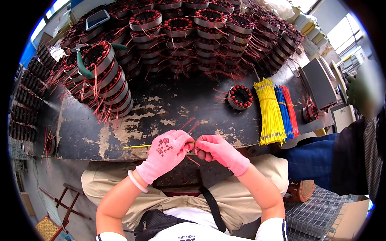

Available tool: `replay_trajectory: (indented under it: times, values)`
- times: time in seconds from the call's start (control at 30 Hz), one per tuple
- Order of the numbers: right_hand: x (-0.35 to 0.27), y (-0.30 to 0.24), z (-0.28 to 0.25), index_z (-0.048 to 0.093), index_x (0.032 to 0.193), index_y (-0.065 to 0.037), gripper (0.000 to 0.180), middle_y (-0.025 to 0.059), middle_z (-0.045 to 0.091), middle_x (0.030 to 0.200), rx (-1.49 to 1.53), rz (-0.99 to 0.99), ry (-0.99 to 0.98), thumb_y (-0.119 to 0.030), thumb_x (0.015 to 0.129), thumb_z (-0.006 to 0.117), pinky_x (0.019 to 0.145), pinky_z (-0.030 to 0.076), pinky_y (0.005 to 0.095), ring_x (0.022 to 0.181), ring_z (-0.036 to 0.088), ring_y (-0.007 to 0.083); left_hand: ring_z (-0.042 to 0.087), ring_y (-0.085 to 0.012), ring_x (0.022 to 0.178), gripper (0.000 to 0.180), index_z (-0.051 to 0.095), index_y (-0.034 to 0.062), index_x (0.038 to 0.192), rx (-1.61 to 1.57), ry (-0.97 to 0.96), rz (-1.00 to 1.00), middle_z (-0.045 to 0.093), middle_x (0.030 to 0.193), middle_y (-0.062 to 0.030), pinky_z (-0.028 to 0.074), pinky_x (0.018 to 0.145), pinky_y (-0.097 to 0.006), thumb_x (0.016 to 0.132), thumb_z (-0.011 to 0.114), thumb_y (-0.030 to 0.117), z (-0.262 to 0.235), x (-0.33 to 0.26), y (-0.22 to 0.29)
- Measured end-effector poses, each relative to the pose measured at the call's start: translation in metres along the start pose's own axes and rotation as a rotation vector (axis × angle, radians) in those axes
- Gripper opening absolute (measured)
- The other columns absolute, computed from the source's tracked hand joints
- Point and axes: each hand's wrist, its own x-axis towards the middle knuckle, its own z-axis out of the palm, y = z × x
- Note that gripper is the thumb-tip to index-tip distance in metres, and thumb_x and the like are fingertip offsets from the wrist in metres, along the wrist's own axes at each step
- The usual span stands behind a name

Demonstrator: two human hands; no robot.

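Observation:
My left hand point(171, 150), in a pink glove, is closed around a yellow wire point(136, 147) that sticks out leftward past the knuckles. My right hand point(219, 152), gloved alike, pinches close against the left fingertips. What it grips is hidden by the fingers. Thin red wires point(194, 126) poke out above and below where the hands meet. Both hands are over the near edge of the worn black table point(161, 108). Beyond them lies a single motor stator point(240, 97) with red windings. Right of it are bundles of yellow wires point(268, 112), blue wires point(283, 112) and red wires point(290, 110).
A leaning stack of stators point(114, 86) stands at left, with a green-handled tool point(82, 64) on top. Many more stator stacks point(179, 44) line the back, a tablet point(97, 20) upon them. At right are a dark panel point(318, 83) and another person in blue trousers point(309, 158).

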Motion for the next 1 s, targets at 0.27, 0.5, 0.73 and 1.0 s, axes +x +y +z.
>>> replay_trajectory:
  times: [0.27,0.5,0.73,1.0]
  values:
    - [-0.003,0.012,0.013,0.067,0.103,-0.007,0.02,0.0109,0.069,0.085,-1.0,-0.801,0.465,-0.019,0.088,0.073,0.07,0.054,0.0399,0.08,0.069,0.0327,0.067,-0.0287,0.086,0.012,0.069,0.0082,0.094,-0.013,0.013,-0.044,0.069,0.093,-0.005,0.055,0.073,-0.04,0.082,0.07,0.007,0.002,-0.004,0.0]
    - [0.01,0.009,0.011,0.066,0.102,-0.006,0.02,0.0054,0.069,0.086,-0.241,-0.167,0.261,-0.022,0.092,0.071,0.063,0.051,0.0298,0.065,0.065,0.0169,0.066,-0.0288,0.082,0.014,0.066,0.0091,0.094,-0.005,0.042,-0.025,0.067,0.091,-0.0052,0.054,0.07,-0.041,0.081,0.072,0.007,-0.002,-0.013,0.005]
    - [0.01,0.021,0.015,0.066,0.113,-0.01,0.028,0.0028,0.068,0.095,-1.349,-1.008,0.578,-0.028,0.092,0.073,0.065,0.051,0.0284,0.067,0.063,0.0152,0.066,-0.0287,0.081,0.013,0.066,0.0101,0.095,-0.004,0.039,-0.034,0.067,0.091,-0.0047,0.054,0.07,-0.04,0.082,0.07,0.007,-0.004,-0.013,0.004]
    - [-0.013,-0.001,0.019,0.066,0.107,-0.002,0.021,0.0002,0.065,0.083,-0.496,-0.212,0.17,-0.02,0.101,0.058,0.069,0.051,0.026,0.076,0.061,0.0083,0.066,-0.0289,0.082,0.015,0.066,0.0103,0.095,-0.016,0.036,-0.041,0.067,0.091,-0.0045,0.055,0.071,-0.039,0.081,0.069,0.006,-0.005,-0.015,0.005]
